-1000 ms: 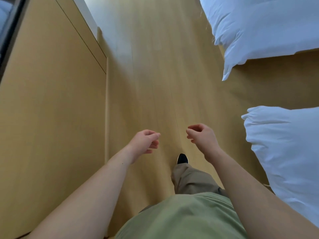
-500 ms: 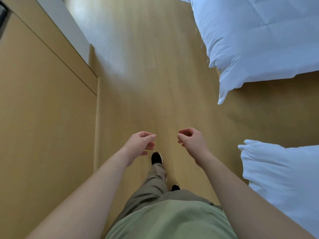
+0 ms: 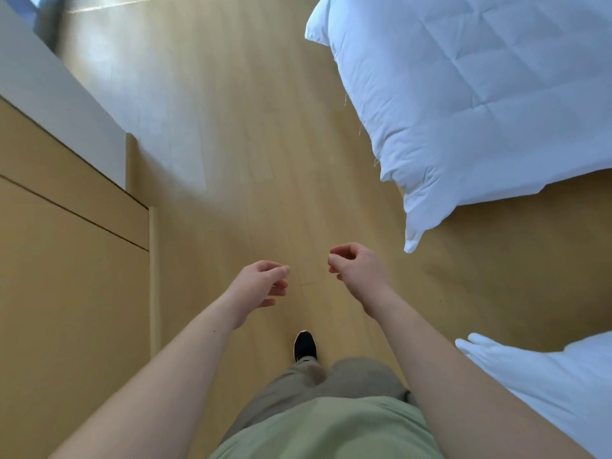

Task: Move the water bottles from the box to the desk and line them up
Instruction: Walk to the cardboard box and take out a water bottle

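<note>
The step in hand is judged to be a walk between box and desk, along the wooden floor (image 3: 231, 134). Neither the water bottles, the box nor the desk is in view.

The left hand (image 3: 261, 286) hangs with fingers loosely curled and holds nothing. The right hand (image 3: 359, 270) is likewise loosely curled, thumb near the index finger, holding nothing.

Procedure: keep both hands free and forward. Keep to the floor between the wooden cabinet (image 3: 66, 293) on the left and the white duvets (image 3: 480, 104) on the right. One black shoe (image 3: 305, 346) leads.

No brand, label or writing is legible anywhere.
</note>
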A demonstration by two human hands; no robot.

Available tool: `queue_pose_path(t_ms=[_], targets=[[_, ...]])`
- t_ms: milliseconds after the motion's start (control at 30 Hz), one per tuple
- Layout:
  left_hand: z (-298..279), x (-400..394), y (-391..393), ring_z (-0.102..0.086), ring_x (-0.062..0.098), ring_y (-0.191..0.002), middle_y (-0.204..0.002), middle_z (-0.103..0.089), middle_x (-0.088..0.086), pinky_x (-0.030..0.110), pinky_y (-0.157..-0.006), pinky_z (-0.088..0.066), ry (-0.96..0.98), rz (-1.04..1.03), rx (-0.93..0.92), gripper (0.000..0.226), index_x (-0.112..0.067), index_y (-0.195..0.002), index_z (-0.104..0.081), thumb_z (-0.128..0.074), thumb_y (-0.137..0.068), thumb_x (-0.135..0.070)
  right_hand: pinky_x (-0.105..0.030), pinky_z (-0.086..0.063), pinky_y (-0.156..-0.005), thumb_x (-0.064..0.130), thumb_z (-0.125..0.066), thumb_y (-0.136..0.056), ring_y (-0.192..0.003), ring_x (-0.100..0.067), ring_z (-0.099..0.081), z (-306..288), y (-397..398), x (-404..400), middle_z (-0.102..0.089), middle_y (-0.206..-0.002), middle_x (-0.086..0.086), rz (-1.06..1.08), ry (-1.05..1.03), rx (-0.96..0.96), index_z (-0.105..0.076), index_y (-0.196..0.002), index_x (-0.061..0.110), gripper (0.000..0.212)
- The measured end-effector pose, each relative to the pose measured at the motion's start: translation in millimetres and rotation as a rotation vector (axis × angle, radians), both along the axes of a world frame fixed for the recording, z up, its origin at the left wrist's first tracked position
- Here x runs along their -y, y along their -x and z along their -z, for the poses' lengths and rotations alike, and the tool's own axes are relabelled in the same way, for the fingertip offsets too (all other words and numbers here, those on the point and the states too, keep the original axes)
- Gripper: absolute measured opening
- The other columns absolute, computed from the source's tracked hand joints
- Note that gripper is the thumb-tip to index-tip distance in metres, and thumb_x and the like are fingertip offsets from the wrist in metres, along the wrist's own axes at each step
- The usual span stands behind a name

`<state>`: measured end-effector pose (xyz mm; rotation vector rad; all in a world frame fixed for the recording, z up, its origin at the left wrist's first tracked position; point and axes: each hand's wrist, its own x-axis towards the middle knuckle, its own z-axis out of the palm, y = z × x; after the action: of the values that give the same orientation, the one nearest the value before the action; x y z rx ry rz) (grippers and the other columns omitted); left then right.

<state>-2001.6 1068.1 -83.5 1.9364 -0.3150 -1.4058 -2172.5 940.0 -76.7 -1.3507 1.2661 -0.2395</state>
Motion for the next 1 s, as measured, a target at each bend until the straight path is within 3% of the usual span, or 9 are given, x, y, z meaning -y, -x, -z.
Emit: queue_pose_path(t_ms=[500, 767, 1000], targets=[[2.6, 175.6, -97.1, -0.075, 0.016, -0.094, -0.100, -0.077, 0.001, 0.037, -0.087, -0.061, 0.008, 0.052, -0.003, 0.023, -0.023, -0.110, -0.070, -0.067, -0.096, -0.041, -0.043, -0.057, -0.093, 0.020, -0.065, -0.091, -0.093, -0.018, -0.071, 1.0, -86.8, 172.0, -0.071, -0.092, 0.003, 0.055, -0.034, -0.001, -0.067, -0.099, 0.020, 0.008], [-11.4, 315.1, -132.1, -0.075, 0.016, -0.095, -0.101, -0.076, 0.001, 0.038, -0.091, -0.060, -0.036, 0.080, 0.057, 0.022, -0.022, -0.110, -0.069, -0.065, -0.097, -0.039, -0.044, -0.057, -0.093, 0.023, -0.066, -0.090, -0.092, -0.016, -0.071, 2.7, -118.1, 315.4, -0.073, -0.094, 0.001, 0.027, -0.048, -0.014, -0.066, -0.098, 0.023, 0.008], [-31.7, 429.4, -147.2, -0.074, 0.014, -0.096, -0.102, -0.076, 0.000, 0.033, -0.087, -0.060, 0.052, 0.111, 0.064, 0.021, -0.024, -0.110, -0.068, -0.064, -0.098, -0.041, -0.048, -0.056, -0.094, 0.026, -0.066, -0.088, -0.098, -0.023, -0.070, -1.1, -136.4, 424.5, -0.073, -0.091, 0.000, 0.039, -0.047, -0.043, -0.067, -0.099, 0.023, 0.012]])
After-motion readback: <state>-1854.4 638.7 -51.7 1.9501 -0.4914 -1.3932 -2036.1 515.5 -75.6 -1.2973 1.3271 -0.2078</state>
